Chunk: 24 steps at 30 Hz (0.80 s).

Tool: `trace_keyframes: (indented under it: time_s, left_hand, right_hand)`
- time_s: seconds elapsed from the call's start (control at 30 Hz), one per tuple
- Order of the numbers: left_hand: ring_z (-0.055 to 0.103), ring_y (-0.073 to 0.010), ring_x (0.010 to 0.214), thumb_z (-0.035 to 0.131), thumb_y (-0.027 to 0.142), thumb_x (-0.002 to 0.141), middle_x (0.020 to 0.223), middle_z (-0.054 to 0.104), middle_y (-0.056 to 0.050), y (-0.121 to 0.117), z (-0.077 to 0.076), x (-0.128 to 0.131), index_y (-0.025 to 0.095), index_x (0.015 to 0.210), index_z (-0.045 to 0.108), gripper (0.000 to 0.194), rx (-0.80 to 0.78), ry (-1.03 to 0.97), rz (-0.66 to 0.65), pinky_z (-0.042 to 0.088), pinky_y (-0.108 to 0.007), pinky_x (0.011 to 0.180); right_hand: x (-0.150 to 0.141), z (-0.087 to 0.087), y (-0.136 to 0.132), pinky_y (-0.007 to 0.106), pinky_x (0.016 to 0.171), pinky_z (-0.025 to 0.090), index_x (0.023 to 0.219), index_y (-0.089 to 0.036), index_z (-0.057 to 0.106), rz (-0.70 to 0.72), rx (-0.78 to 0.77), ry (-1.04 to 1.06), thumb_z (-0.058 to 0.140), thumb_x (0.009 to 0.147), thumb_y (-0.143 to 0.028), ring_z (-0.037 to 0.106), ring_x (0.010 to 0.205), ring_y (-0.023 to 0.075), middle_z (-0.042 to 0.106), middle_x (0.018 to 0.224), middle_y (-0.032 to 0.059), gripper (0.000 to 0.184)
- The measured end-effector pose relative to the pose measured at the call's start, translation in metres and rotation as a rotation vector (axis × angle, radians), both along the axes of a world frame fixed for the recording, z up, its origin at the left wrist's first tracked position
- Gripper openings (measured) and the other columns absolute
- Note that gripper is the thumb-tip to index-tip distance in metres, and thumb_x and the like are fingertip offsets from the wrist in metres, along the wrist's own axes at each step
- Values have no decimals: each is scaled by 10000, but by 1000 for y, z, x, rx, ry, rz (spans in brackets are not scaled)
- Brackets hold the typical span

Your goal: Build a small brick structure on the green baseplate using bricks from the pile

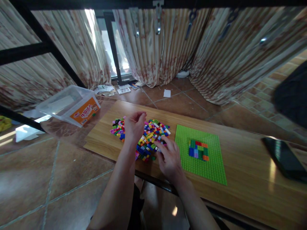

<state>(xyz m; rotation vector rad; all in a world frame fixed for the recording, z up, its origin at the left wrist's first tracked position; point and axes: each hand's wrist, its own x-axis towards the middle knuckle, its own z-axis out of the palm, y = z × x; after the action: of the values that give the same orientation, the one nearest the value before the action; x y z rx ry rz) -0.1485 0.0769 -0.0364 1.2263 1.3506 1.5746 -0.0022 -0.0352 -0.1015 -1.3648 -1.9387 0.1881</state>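
Observation:
A loose heap of small multicoloured toy building bricks (152, 127) lies on the wooden table. Over the heap's far side, my left hand (135, 126) is raised with its fingers curled closed; whatever they may hold is hidden. My right hand (170, 156) reaches into the heap's right side, fingers bent and apart, fingertips at the bricks. Just right of that hand lies a green studded baseplate (203, 172). Near its middle sits a low block of joined bricks (198, 150) in blue, red, orange, green and lilac.
The narrow wooden table (242, 166) carries a dark phone (285, 158) at its right end. Beyond its left end stands a clear plastic box (69, 102) with an orange label. Papers (105, 90) lie on the tiled floor by the curtains. A black metal frame (45, 44) crosses the upper left.

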Motion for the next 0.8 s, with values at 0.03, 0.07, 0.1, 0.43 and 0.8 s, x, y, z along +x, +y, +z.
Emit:
trace_keyframes:
  time_s: [0.03, 0.07, 0.1, 0.43, 0.8]
  left_hand:
    - [636, -129, 666, 647, 278, 760, 760, 729, -34, 0, 0, 0, 135, 839, 737, 187, -1, 0, -3, 493, -226, 640]
    - [627, -126, 651, 647, 279, 760, 736, 719, -28, 0, -1, 1, 135, 834, 737, 185, -4, 2, -5, 484, -223, 627]
    - [620, -124, 640, 646, 279, 760, 720, 712, -23, 1, -1, 1, 136, 831, 737, 183, -8, 5, -6, 478, -220, 618]
    - [618, -126, 643, 650, 282, 760, 726, 713, -24, 0, -1, 0, 133, 837, 738, 189, -10, 18, -19, 471, -221, 614]
    - [622, -125, 674, 680, 327, 778, 783, 720, -29, -9, 5, -1, 144, 872, 730, 212, -41, 58, -285, 482, -223, 633]
  right_hand:
    - [-2, -1, 1, 499, 1015, 429, 1280, -238, 628, 15, -2, -24, 483, 917, -157, 480, 1229, 287, 497, 1404, 126, 399]
    - [-4, -1, 2, 509, 1021, 423, 1271, -239, 634, 21, -7, -43, 473, 915, -145, 463, 1250, 295, 480, 1420, 127, 401]
    - [-6, -2, 3, 519, 1023, 419, 1257, -242, 641, 20, -15, -57, 472, 913, -142, 450, 1264, 302, 470, 1429, 128, 396]
    - [-7, -4, 6, 508, 1032, 419, 1074, -231, 667, -34, -60, 12, 532, 890, -175, 475, 1223, 292, 533, 1354, 108, 235]
    - [-5, 14, 5, 407, 922, 507, 1050, -225, 634, -106, -126, 553, 571, 909, -306, 629, 1042, 231, 674, 1085, 92, 175]
